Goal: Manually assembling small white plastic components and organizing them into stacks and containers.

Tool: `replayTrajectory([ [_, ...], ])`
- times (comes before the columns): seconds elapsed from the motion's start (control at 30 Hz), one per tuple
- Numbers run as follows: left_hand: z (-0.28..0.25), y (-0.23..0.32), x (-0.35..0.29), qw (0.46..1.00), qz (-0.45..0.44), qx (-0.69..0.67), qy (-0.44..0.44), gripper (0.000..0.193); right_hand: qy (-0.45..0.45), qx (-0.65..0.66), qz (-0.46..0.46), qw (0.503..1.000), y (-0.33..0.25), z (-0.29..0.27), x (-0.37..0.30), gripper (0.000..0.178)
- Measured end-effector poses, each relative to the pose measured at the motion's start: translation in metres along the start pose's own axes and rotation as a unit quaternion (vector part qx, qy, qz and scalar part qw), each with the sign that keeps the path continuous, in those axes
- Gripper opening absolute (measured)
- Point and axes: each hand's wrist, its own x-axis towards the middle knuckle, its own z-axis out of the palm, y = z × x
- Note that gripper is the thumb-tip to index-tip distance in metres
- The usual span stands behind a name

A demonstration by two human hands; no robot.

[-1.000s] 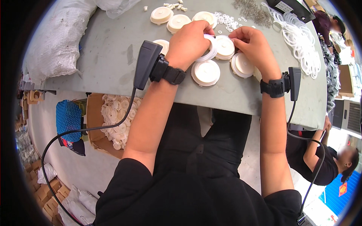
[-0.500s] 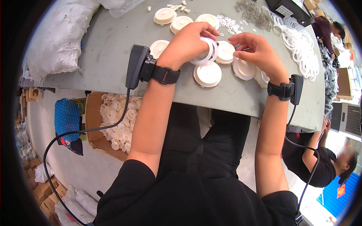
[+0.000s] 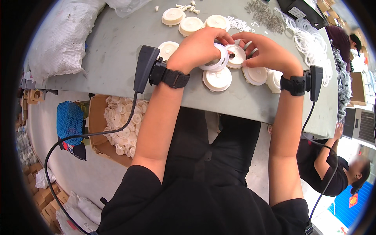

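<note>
Several translucent white rings (image 3: 223,62) hang at my left hand (image 3: 197,49), held by its closed fingers and thumb. Its fingertips reach to the far edge of a white round plastic lid (image 3: 237,58) on the table. My right hand (image 3: 272,53) curls round the right side of that lid, index finger at the far edge and thumb at the near side. A small dark spot shows on the lid by the left thumb; I cannot tell what it is. Nearer me lie more lids: one (image 3: 217,79) below the rings, others (image 3: 255,75) under my right hand.
Further lids (image 3: 173,16), small white plugs (image 3: 190,8), little white washers (image 3: 239,24), metal springs (image 3: 266,15) and a heap of rings (image 3: 313,51) lie across the grey table (image 3: 129,58). A white sack (image 3: 64,43) stands left. Below is a carton of white parts (image 3: 123,125). Another person sits right.
My right hand has moved left and closed in round the lid, its index finger now near my left fingertips. The left hand with the rings has shifted slightly right and nearer me.
</note>
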Motion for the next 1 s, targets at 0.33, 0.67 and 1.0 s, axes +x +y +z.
replayTrajectory([
  [0.33, 0.0, 0.005, 0.005, 0.985, 0.038, -0.085, 0.147, 0.019, 0.086, 0.068, -0.043, 0.993, 0.003, -0.006, -0.001, 0.039],
  [0.67, -0.009, 0.011, 0.003, 0.962, 0.014, -0.228, 0.149, 0.02, 0.143, 0.254, -0.061, 0.955, -0.01, 0.009, 0.013, 0.017],
  [1.0, -0.008, -0.002, 0.006, 0.956, 0.02, -0.177, 0.232, 0.019, 0.259, 0.204, -0.04, 0.943, 0.001, 0.012, 0.027, 0.02],
])
